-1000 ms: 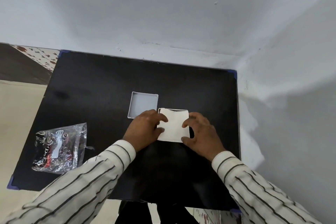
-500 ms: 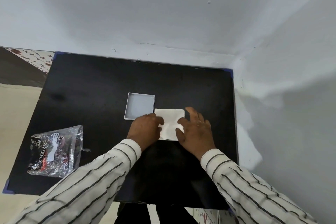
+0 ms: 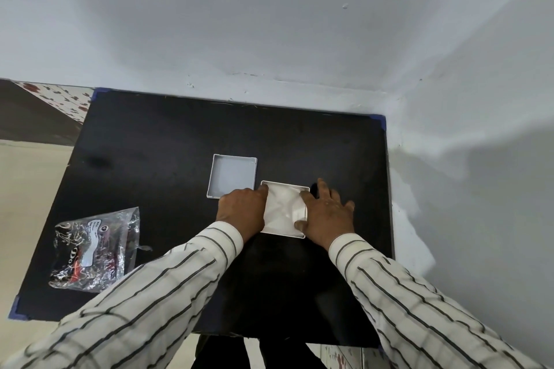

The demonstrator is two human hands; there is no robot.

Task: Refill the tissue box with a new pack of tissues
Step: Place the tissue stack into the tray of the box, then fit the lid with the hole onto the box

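Observation:
A white square tissue box (image 3: pixel 281 229) lies open on the black table (image 3: pixel 156 144), with a white stack of tissues (image 3: pixel 283 207) lying flat inside it. My left hand (image 3: pixel 242 210) is curled against the box's left side, its fingertips on the tissues' left edge. My right hand (image 3: pixel 326 214) lies flat along the right side with fingers spread; its thumb and forefinger rest on the tissues. The box's shallow white lid (image 3: pixel 232 175) lies upturned and empty just beyond my left hand, to the upper left of the box.
A crumpled clear plastic wrapper (image 3: pixel 93 249) with red and black print lies near the table's front left. White walls meet at a corner behind and to the right of the table. Floor shows on the left.
The tissue stack, held tilted between both hands a second ago, now lies flat in the box. My right hand has flattened and spread its fingers.

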